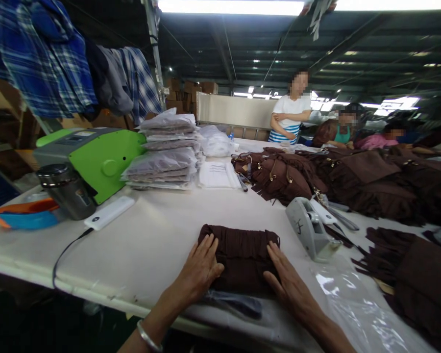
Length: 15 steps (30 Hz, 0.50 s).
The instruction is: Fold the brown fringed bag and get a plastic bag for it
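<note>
Legible text: none confirmed. Grey tape dispenser [310, 228], right of centre: dark hand-drawn mark on its side, character not readable. Green machine [95, 154], left of frame: pale label on the top panel, print too small to read.

A dim hall is lit by ceiling strip lights [230, 6]; cardboard boxes [191, 93] are stacked behind a long white table [147, 235].

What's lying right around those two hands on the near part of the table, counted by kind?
Hands: 2, left hand and right hand, flat on the cloth
Folded brown garment: 1
Grey tape dispenser: 1
Clear plastic bag: 1
White power bank: 1
Steel mug: 1
Total: 7
</note>
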Available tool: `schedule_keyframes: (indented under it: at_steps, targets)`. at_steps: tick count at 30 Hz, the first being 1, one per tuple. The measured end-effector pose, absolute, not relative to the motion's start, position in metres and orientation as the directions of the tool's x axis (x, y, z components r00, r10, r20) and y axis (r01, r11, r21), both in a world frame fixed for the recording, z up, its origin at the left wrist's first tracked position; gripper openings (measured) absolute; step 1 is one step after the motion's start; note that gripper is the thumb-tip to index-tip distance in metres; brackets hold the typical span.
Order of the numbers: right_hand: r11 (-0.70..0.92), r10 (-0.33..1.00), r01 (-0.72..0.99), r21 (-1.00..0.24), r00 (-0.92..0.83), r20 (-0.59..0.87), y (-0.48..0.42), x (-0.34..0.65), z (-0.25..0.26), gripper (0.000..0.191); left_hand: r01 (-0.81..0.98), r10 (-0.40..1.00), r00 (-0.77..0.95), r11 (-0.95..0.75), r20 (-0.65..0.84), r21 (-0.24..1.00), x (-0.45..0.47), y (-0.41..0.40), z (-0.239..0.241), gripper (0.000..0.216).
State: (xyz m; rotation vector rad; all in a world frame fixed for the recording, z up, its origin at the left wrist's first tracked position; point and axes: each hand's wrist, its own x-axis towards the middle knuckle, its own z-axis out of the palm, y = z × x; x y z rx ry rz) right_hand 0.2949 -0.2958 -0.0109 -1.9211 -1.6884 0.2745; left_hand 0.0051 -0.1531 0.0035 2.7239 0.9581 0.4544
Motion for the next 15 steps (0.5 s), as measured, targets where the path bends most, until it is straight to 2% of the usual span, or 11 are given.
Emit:
schedule_keyframes:
  at_steps: [2,5,7,9,11,12,15]
  targets:
    - [-0.053,0.959,0.872,-0.486,0.18,0.218,-0.299,0.292,-0.007,0.062,0.577,0.634,0.739,-0.771,0.23,0.271,0.007,-0.159,0.011,0.064]
    - [-0.011,0.94,0.924,-0.383,0.14,0.312,-0.31,0.293,0.011,0.065,0.532,0.574,0.778,-0.818,0.255,0.217,-0.004,-0.168,0.03,0.076]
    - [0.089,0.921,0.958,-0.274,0.026,0.388,-0.315,0.29,0.018,0.075,0.452,0.475,0.844,-0.88,0.25,0.146,-0.013,-0.174,0.035,0.091]
    - [0.25,0.882,0.956,-0.154,-0.159,0.444,-0.314,0.284,0.013,0.081,0.38,0.371,0.884,-0.925,0.284,0.026,-0.017,-0.179,0.027,0.101]
    - [0.381,0.806,0.924,-0.028,-0.317,0.5,-0.305,0.278,-0.004,0.07,0.344,0.278,0.89,-0.93,0.361,-0.132,-0.014,-0.177,0.01,0.094]
    - [0.385,0.771,0.922,0.031,-0.34,0.538,-0.297,0.275,-0.015,0.064,0.354,0.25,0.876,-0.913,0.412,-0.2,-0.01,-0.175,-0.001,0.084]
    - [0.245,0.752,0.965,0.091,-0.248,0.61,-0.272,0.271,-0.042,0.06,0.418,0.209,0.816,-0.858,0.539,-0.3,0.004,-0.162,-0.03,0.063]
